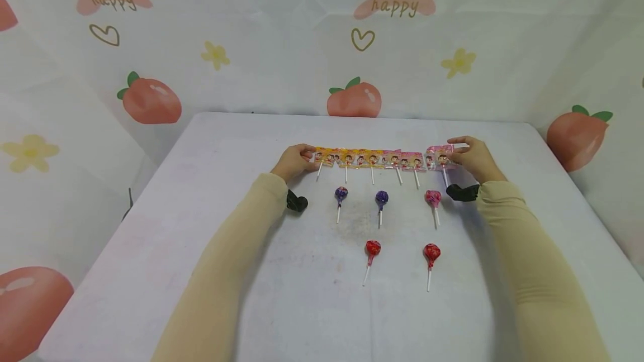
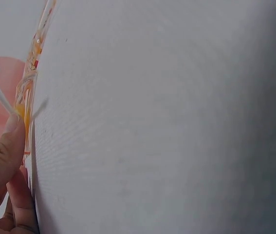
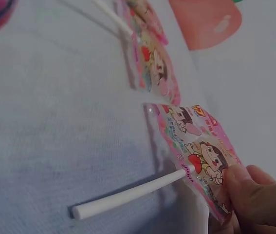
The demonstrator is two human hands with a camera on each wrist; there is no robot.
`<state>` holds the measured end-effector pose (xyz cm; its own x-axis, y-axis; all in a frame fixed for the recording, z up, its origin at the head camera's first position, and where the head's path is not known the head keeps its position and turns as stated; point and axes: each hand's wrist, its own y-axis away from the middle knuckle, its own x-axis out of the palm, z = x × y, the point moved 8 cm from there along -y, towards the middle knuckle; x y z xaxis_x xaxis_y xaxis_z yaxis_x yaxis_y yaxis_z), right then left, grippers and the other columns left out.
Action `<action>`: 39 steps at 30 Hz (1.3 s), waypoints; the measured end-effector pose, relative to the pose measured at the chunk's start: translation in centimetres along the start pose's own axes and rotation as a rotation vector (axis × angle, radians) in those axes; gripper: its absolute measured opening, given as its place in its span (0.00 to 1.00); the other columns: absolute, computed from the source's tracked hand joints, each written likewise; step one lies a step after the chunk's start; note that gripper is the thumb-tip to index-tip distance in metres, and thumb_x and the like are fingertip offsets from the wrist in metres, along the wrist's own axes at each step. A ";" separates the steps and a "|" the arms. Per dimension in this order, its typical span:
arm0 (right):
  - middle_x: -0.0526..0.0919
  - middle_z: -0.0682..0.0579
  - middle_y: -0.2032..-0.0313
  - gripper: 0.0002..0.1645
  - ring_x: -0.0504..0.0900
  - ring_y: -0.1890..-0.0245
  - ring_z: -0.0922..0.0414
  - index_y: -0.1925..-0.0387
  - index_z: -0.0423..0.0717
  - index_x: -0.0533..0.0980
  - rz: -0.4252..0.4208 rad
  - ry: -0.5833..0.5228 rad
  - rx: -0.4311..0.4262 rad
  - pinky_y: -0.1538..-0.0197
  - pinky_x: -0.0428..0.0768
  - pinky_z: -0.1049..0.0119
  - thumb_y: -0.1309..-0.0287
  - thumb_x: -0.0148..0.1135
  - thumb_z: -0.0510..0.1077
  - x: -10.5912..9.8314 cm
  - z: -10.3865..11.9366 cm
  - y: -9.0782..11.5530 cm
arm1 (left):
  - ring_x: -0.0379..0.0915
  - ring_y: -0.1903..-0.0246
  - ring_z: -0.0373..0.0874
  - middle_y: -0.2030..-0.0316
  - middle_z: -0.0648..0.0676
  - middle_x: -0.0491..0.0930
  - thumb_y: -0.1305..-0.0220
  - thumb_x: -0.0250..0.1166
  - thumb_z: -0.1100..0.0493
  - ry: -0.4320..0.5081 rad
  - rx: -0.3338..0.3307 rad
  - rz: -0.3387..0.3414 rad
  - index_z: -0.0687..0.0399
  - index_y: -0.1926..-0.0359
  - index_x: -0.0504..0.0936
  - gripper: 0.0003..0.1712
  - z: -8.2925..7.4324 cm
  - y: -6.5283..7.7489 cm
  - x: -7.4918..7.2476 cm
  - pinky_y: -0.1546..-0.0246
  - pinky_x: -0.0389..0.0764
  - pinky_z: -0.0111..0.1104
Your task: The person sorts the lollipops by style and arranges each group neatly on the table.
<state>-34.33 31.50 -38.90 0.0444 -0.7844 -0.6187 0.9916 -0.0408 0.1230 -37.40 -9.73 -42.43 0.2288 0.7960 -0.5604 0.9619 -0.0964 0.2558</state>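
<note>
Near the far side of the table, my left hand pinches the edge of a yellow-wrapped flat lollipop, the leftmost of a row. In the left wrist view its thumb lies against the wrapper beside the white stick. My right hand holds a pink-wrapped flat lollipop by its right edge, between thumb and fingers. The right wrist view shows this wrapper tilted, its stick pointing toward me. A small gap parts it from the neighbouring pink lollipop at the row's right end.
Between these lie other yellow and pink flat lollipops. Nearer are two purple round lollipops, a pink one and two red ones. A printed cloth hangs behind the white table.
</note>
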 end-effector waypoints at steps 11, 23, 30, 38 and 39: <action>0.77 0.47 0.62 0.28 0.72 0.71 0.69 0.37 0.27 0.65 0.073 0.048 0.033 0.67 0.72 0.73 0.34 0.58 0.38 0.7 -0.6 -1.0 | 0.66 0.54 0.47 0.50 0.55 0.73 0.42 0.71 0.61 0.000 0.007 0.006 0.54 0.38 0.74 0.30 0.0 0.0 0.0 0.46 0.68 0.38; 0.77 0.53 0.67 0.28 0.72 0.75 0.71 0.38 0.24 0.64 0.123 0.057 0.035 0.69 0.74 0.75 0.35 0.56 0.34 1.0 -0.4 -1.3 | 0.66 0.54 0.47 0.50 0.55 0.73 0.42 0.71 0.62 0.012 0.000 0.006 0.53 0.38 0.75 0.29 0.1 0.0 0.0 0.47 0.68 0.38; 0.71 0.30 0.45 0.30 0.74 0.73 0.72 0.34 0.28 0.62 0.112 0.015 0.097 0.67 0.76 0.76 0.34 0.56 0.35 1.0 -0.9 -1.2 | 0.66 0.54 0.47 0.51 0.55 0.73 0.42 0.71 0.61 0.015 0.006 0.006 0.54 0.39 0.75 0.29 0.0 -0.1 0.0 0.47 0.68 0.37; 0.68 0.28 0.39 0.29 0.73 0.71 0.72 0.35 0.30 0.64 0.112 0.010 0.091 0.65 0.75 0.77 0.33 0.57 0.39 1.0 -1.2 -1.0 | 0.65 0.54 0.46 0.51 0.55 0.73 0.42 0.71 0.61 0.008 0.007 0.003 0.54 0.39 0.75 0.30 -0.2 0.1 -0.1 0.48 0.68 0.37; 0.68 0.29 0.40 0.29 0.73 0.70 0.71 0.35 0.31 0.65 0.110 0.016 0.092 0.65 0.74 0.76 0.33 0.58 0.40 1.0 -1.2 -1.0 | 0.65 0.54 0.46 0.50 0.55 0.73 0.43 0.71 0.61 0.007 0.007 0.003 0.54 0.39 0.75 0.30 -0.2 0.2 -0.1 0.48 0.68 0.37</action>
<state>-35.09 31.49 -40.53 0.1553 -0.7773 -0.6097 0.9652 -0.0121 0.2613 -37.26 -9.69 -42.17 0.2311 0.7998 -0.5540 0.9622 -0.1036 0.2518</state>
